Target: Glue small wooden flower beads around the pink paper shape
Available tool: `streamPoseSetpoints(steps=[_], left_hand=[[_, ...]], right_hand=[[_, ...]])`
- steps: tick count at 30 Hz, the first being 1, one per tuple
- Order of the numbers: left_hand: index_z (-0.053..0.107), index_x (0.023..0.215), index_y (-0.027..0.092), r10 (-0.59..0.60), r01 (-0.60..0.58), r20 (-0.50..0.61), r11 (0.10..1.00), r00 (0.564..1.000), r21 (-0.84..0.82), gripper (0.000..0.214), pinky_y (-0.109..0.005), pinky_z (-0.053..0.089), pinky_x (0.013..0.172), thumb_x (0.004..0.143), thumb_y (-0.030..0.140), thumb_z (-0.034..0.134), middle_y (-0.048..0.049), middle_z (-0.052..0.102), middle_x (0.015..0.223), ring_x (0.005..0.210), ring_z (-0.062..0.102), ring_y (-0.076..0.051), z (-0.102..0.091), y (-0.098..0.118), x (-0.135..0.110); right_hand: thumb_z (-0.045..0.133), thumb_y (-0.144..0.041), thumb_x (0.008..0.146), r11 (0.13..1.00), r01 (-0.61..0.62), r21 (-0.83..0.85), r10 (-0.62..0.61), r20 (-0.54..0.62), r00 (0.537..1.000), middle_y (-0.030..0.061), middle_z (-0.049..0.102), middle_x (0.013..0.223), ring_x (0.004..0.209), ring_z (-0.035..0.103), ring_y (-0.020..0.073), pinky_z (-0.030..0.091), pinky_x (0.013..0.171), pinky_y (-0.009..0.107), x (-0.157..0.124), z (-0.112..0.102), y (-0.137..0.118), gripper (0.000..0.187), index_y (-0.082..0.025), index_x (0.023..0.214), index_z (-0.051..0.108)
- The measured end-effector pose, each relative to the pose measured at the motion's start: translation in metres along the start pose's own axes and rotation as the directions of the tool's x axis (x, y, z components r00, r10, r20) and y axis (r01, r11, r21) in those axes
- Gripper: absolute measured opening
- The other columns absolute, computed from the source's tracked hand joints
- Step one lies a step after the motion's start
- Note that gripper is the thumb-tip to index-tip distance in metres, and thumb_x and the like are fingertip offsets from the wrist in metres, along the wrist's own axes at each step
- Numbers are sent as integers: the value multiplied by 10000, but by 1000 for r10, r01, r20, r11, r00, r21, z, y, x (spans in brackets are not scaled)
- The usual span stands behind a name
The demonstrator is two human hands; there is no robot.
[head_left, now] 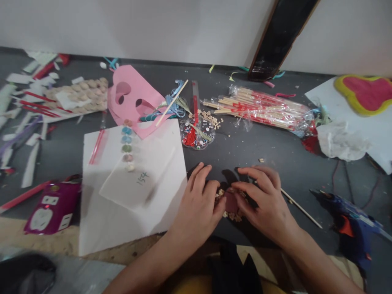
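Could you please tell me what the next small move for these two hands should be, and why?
Perhaps steady the dark red disc with the left hand while the right hand gently nudges the small wooden pieces against its rim, since those pieces line its left and near edges and both hands have fingers right beside it.

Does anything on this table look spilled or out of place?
Yes. Small pale beads lie loose by the clear tray, as though spilled. White paper scraps are strewn across the left end of the table, perhaps leftover cuttings.
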State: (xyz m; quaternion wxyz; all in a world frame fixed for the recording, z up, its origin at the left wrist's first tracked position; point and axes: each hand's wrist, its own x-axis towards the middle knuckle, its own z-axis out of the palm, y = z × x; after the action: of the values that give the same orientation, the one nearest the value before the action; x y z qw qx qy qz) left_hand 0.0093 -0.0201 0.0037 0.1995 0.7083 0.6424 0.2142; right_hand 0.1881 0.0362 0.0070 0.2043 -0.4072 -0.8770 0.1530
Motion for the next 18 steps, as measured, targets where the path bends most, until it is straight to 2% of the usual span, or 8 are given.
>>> streamPoseSetpoints(steps=[4,10,18], left_hand=[[554,929,162,6,-6,1,1000,1000,4,95,-526,396,1081,851,216,555,-171,435,1346,1369,310,-332,0,0,0],[563,879,160,-11,10,21,999,1000,31,47,-526,397,1083,853,193,542,-168,444,1340,1366,310,-334,2,5,1],[561,861,148,-11,10,21,998,1000,62,60,-526,378,1094,861,160,503,-172,444,1331,1354,317,-333,3,6,2]], right_hand=[[618,-160,820,1000,-3,-7,3,-25,1000,100,590,1141,1104,481,273,422,941,490,-3,-2,4,151,-217,954,659],[584,-172,831,999,-13,41,12,21,1000,86,601,1144,1094,475,271,428,942,508,-3,3,-2,162,-236,941,684],[593,-154,819,999,-3,32,2,15,1000,98,601,1141,1097,464,273,416,954,499,-4,1,-3,153,-206,936,677]])
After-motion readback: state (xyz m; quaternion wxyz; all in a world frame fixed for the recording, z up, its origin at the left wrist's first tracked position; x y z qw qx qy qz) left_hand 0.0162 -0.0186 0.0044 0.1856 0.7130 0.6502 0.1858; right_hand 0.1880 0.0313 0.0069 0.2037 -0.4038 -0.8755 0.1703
